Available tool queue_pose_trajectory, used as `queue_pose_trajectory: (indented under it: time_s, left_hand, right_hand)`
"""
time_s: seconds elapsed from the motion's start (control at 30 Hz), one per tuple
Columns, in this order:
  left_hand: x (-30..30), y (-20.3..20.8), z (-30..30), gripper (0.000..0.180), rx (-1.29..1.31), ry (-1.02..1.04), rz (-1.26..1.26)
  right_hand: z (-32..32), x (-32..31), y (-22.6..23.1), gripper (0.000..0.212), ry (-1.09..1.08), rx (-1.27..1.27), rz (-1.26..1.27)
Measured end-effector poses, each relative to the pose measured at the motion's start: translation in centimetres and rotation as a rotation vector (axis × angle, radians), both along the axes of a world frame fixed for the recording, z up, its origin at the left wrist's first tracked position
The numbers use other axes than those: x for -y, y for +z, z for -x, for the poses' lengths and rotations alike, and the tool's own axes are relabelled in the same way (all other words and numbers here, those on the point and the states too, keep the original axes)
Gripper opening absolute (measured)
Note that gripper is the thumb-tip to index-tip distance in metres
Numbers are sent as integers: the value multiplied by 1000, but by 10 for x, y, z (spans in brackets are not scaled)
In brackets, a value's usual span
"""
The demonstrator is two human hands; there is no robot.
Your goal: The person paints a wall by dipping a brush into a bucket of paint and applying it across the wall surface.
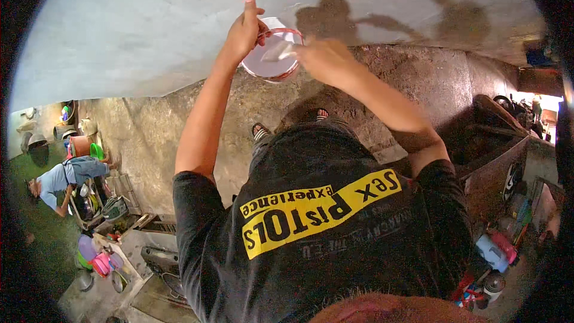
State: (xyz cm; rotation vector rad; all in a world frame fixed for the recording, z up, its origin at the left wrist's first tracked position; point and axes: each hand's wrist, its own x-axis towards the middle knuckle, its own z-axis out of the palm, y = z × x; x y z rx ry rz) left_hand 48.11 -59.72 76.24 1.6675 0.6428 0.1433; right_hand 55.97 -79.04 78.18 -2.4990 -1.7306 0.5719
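Note:
A round white tub (276,78) with a red rim is held up in front of the pale wall. White paint (256,59) shows inside it. My left hand (244,29) grips the tub's left side, fingers curled at the rim and thumb pointing up. Over the tub's right edge, my right hand (327,60) is closed around what looks like a paintbrush (278,52). Its flat, pale head lies over the paint inside the rim. Motion smears the right hand and the brush, so fine detail is lost.
The pale wall (149,30) stands right before me, with shadows of my hands on it. Rough concrete floor (161,138) runs underfoot. At left, another person (66,176) is among household items. Wooden bins (490,149) stand at right.

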Motion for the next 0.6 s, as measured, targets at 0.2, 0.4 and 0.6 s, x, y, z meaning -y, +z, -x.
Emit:
queue_pose_trajectory:
  time_s: [0.2, 0.4, 0.6]
  left_hand:
    - [11, -4, -13, 88, -27, -97, -121]
    - [11, -17, -7, 87, -70, -92, -134]
    - [19, -11, -6, 85, -63, -84, -83]
  right_hand:
    - [4, -77, -100, 30, -66, -48, 88]
    - [21, -94, -122, 44, 49, -190, 197]
    - [26, -83, -119, 37, 95, -20, 88]
